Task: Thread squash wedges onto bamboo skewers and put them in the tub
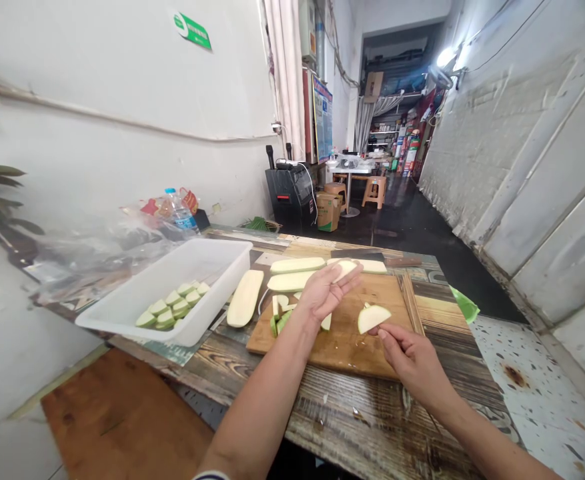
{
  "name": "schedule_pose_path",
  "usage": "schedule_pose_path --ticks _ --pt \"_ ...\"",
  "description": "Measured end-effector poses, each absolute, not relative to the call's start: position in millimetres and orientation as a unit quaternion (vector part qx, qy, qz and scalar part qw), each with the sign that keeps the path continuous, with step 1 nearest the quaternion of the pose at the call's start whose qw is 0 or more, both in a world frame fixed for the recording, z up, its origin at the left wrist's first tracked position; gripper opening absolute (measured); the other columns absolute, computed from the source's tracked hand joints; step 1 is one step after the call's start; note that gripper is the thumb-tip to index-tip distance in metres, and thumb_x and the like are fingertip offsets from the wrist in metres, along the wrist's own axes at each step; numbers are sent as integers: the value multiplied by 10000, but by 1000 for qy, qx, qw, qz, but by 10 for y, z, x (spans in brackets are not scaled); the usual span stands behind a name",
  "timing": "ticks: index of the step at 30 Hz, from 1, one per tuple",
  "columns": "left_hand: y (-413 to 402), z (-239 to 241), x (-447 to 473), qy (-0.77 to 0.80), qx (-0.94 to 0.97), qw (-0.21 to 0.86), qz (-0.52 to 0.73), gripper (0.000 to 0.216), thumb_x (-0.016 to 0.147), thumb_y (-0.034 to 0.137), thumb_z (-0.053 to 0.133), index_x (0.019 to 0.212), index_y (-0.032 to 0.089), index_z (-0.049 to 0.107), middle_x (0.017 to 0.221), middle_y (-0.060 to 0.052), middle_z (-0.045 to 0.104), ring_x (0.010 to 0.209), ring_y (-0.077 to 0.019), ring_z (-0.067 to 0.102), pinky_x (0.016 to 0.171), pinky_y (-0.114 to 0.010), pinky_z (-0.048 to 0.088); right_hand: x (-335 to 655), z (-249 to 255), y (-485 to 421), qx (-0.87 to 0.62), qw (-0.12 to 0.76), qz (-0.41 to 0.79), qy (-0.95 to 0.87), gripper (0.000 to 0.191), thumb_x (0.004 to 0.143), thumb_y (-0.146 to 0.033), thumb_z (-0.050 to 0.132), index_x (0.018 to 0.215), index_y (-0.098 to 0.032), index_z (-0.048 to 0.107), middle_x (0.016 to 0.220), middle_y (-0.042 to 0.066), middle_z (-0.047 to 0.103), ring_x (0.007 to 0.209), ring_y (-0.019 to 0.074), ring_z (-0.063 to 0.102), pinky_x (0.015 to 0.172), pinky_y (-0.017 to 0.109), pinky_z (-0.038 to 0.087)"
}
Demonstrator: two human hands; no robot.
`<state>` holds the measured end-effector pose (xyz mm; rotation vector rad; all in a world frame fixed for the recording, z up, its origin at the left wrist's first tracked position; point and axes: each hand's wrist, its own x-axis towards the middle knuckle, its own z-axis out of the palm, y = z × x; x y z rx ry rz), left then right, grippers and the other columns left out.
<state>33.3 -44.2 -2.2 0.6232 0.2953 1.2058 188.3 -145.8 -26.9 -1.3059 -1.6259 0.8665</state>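
My left hand (pixel 328 288) is turned palm up above the cutting board (pixel 342 360), its fingers cradling a pale zucchini slice (pixel 345 269). At the board's right side my right hand (pixel 409 350) is closed in a pinch at the lower edge of a half-round zucchini slice (pixel 372 320); whether a skewer is also between the fingers I cannot tell. Cut zucchini pieces (pixel 283 319) lie on the board, partly behind my left forearm. Halved zucchini (pixel 297 265) lie along its far edge, and another half (pixel 245 297) rests to its left.
A white plastic tub (pixel 217 293) at left holds several green-edged zucchini chunks (pixel 175 305). Thin wooden skewers (pixel 411 303) lie along the board's right edge. Behind the board lies a knife (pixel 357 255). Plastic bags (pixel 97 257) and a water bottle (pixel 179 210) stand at the far left.
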Motion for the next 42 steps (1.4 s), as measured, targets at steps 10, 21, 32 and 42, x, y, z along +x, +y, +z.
schedule_pose_path --ticks 10,21,32,42 --pt "-486 35 344 138 273 789 533 80 819 108 501 854 89 570 1066 -162 617 1105 -288 520 945 -507 386 1918 -287 -1422 -517 434 396 -622 371 800 -438 468 902 -127 642 476 -62 230 427 79 197 396 222 145" --pt "-453 -32 434 196 246 739 596 144 841 191 500 866 79 586 942 -131 656 974 -265 604 892 -459 452 1899 -331 -1393 -511 440 362 -644 346 812 -404 462 886 -125 654 454 -56 272 418 85 256 390 214 194" --pt "-511 -14 489 206 258 734 594 106 822 153 523 861 69 574 916 -141 656 938 -272 619 887 -470 451 1870 -301 -1419 -533 438 313 -653 328 819 -359 446 872 -127 672 428 -36 354 470 126 390 436 218 295" --pt "-520 -90 547 215 286 737 574 122 819 175 531 869 68 562 888 -144 656 922 -260 625 880 -465 457 1883 -346 -1399 -526 445 351 -634 347 818 -392 451 867 -107 641 467 -59 282 426 83 248 393 212 202"
